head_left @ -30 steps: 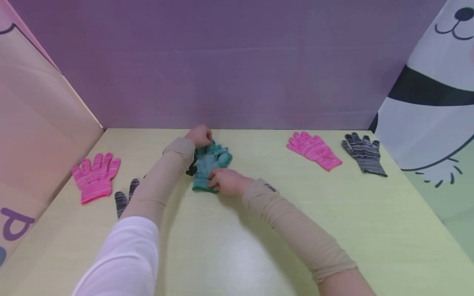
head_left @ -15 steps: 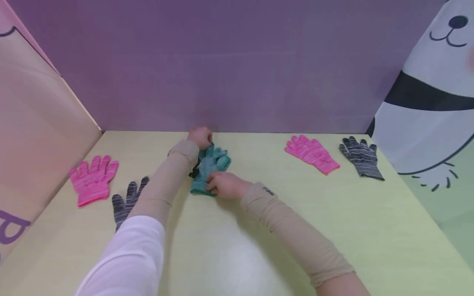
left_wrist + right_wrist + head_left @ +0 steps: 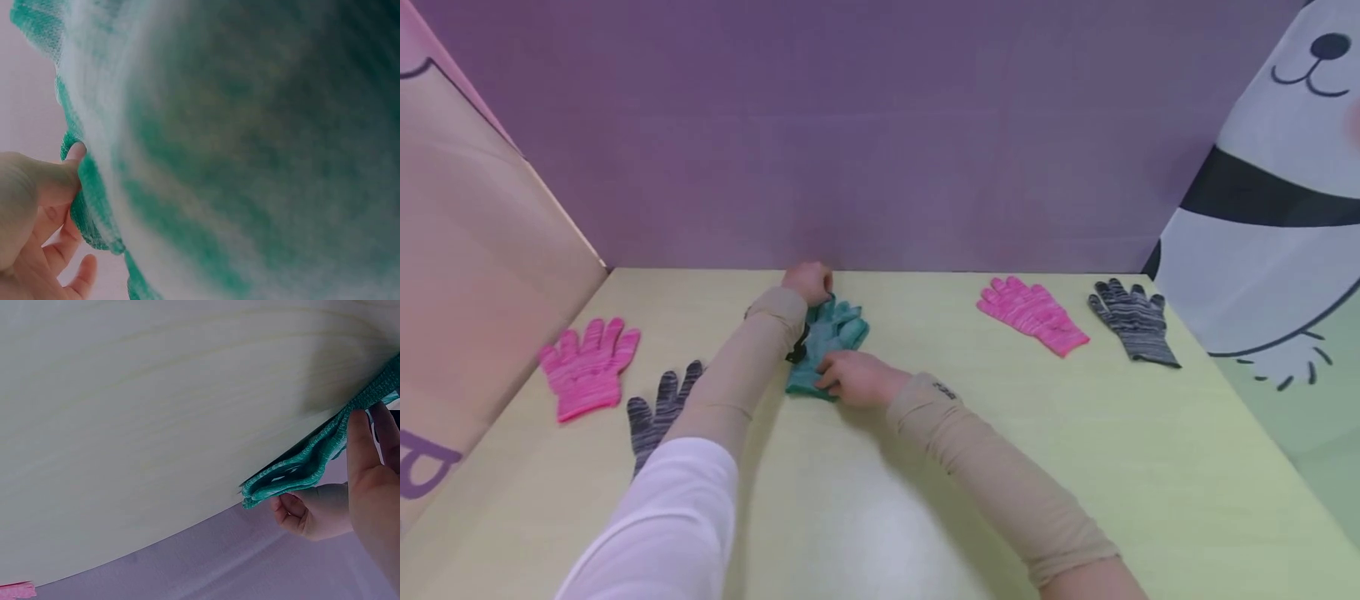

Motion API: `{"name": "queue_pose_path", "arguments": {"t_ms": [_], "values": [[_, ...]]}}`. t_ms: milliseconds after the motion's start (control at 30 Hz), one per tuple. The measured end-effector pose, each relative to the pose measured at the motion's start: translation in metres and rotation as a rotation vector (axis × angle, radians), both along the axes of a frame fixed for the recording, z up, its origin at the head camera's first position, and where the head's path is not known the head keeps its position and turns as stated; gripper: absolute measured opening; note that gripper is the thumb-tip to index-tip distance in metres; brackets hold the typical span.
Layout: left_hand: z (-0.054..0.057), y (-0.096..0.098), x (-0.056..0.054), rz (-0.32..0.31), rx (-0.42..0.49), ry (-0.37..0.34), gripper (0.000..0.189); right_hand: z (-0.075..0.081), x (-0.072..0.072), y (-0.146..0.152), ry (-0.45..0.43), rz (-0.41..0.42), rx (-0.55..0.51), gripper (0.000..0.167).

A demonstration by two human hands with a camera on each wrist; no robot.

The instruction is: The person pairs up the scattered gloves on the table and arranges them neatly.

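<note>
Shows left forearm (image 3: 722, 400) shifted rightward since earlier, with teal glove (image 3: 831, 335) pinched lengthwise between far-end left hand (image 3: 807, 282) and cuff-side right hand (image 3: 859, 379).

I make out matt, knitted cloth on the green glove (image 3: 829, 332), the same on the pink gloves (image 3: 1033, 315), a smooth, faintly glossy wood-grained tabletop (image 3: 872, 500), and matt, wrinkled fabric on the beige sleeves (image 3: 992, 462).

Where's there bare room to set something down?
Bare table: between left sleeve and right sleeve, and right of that, nearer than the right pink glove and right gray glove. Crowded: where left hand and right hand hold the green glove; also around left pink glove and left gray glove.
</note>
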State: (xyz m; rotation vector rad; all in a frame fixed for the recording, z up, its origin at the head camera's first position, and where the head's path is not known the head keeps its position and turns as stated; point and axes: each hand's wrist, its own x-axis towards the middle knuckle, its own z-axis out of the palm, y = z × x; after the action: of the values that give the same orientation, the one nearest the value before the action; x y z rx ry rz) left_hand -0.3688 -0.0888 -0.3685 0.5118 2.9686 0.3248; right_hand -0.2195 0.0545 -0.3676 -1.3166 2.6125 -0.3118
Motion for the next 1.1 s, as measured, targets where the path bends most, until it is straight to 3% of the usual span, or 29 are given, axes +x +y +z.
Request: {"name": "queue_pose_path", "arguments": {"t_ms": [433,600,800,967,1100], "values": [[-0.001,-0.010,-0.001,-0.016,0.122,-0.113,0.016,-0.001,0.001,-0.003,0.018,0.023,0.005,0.023],[0.007,-0.017,0.004,-0.039,0.169,-0.125,0.022,0.001,0.001,-0.004,0.011,0.021,0.001,0.023],[0.021,-0.022,0.021,-0.111,0.150,-0.067,0.021,0.003,-0.002,-0.001,-0.019,-0.023,-0.004,0.024],[0.019,-0.028,0.040,-0.206,0.121,-0.034,0.022,0.003,-0.001,0.000,-0.051,-0.045,-0.005,0.024],[0.016,-0.034,0.061,-0.329,0.101,0.019,0.019,0.002,0.000,0.001,-0.048,-0.039,-0.016,0.024]]}}
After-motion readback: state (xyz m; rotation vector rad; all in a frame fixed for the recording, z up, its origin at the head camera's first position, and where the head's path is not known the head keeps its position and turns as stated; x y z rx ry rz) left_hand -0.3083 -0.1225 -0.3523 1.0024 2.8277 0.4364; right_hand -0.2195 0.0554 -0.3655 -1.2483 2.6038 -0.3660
